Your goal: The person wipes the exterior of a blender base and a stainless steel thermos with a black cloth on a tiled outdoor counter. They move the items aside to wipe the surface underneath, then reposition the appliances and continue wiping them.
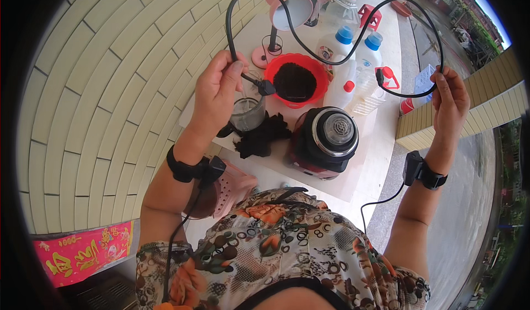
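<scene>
A black power cord (228, 20) loops through the air between my raised hands. My left hand (219, 86) pinches it close to one end, where a black connector (266, 87) hangs beside the red bowl (296, 103). Toward its other end, my right hand (451, 96) grips the cord, and the second connector (379, 78) points back left. Below the cord stands a blender motor base (327, 144) with a round coupling on top. A clear blender jar (247, 117) with a dark handle is partly behind my left hand. Dark granules (295, 80) fill much of the bowl.
A crumpled black cloth (265, 136) lies left of the base. Behind are a pink desk lamp (290, 12), blue-capped bottles (366, 61) and a large clear jug (343, 14). A tiled wall (112, 82) bounds the left; a pink plastic stool (236, 185) stands below the table (364, 144).
</scene>
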`<state>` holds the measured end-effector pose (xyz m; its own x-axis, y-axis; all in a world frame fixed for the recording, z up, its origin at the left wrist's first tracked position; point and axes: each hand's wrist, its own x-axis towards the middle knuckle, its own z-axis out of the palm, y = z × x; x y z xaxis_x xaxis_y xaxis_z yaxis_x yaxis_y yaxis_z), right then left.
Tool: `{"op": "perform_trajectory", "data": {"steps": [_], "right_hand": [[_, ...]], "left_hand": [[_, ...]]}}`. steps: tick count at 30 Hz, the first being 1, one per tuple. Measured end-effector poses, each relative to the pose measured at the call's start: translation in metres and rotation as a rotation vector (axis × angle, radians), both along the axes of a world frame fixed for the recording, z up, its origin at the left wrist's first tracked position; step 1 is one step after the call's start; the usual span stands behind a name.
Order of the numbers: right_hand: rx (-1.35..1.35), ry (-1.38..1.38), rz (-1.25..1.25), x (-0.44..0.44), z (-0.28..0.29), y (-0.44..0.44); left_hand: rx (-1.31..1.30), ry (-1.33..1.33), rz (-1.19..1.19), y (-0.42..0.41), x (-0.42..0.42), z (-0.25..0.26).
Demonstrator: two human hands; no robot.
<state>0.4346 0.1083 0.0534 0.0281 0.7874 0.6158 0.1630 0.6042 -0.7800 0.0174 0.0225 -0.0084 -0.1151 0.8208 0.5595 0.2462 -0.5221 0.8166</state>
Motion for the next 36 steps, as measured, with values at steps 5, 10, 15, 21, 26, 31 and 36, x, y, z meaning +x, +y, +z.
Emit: {"op": "perform_trajectory", "data": {"steps": [5, 10, 15, 21, 26, 31, 36], "right_hand": [[-0.079, 0.199, 0.362, -0.054, 0.021, 0.001], [-0.185, 0.364, 0.663, -0.133, 0.014, 0.014], [-0.316, 0.449, 0.697, -0.204, -0.032, 0.017], [-0.407, 0.254, 0.740, -0.251, -0.103, 0.018], [-0.393, -0.122, 0.685, -0.267, -0.157, 0.021], [-0.049, -0.594, 0.504, -0.272, -0.173, 0.021], [0.125, -0.779, 0.429, -0.285, -0.174, 0.012]], "left_hand": [[-0.045, -0.050, 0.131, 0.015, -0.040, -0.033], [-0.149, -0.088, 0.203, 0.025, -0.055, -0.086], [-0.251, -0.012, 0.244, 0.037, -0.053, -0.114], [-0.463, 0.351, 0.401, 0.042, -0.055, -0.131], [-0.384, 0.490, 0.399, 0.044, -0.056, -0.143], [-0.274, 0.018, 0.338, 0.051, -0.062, -0.154], [-0.359, -0.075, 0.459, 0.065, -0.068, -0.138]]}}
